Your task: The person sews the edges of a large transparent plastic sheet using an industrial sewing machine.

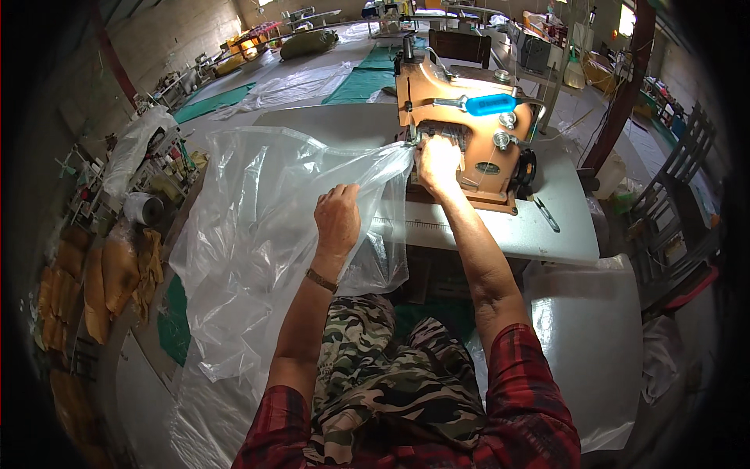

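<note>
A large clear plastic sheet (266,195) drapes over the left part of the white sewing table and hangs off its front edge. Its gathered right end runs to the needle area of an orange-brown sewing machine (461,86). My left hand (337,220) is closed on the sheet, left of the machine. At the needle area, my right hand (439,162) is closed where the sheet's narrow end meets the machine. Bright lamp light washes it out, and its fingertips are partly hidden. A blue-bodied lamp (491,105) is fixed across the machine's front.
Thread snips (547,215) lie right of the machine on the white tabletop (500,234). At the left stand a cluttered rack with a white roll (144,209) and brown gloves (117,270). A dark chair (676,203) is at the right. More plastic sheeting (582,336) hangs near my right side.
</note>
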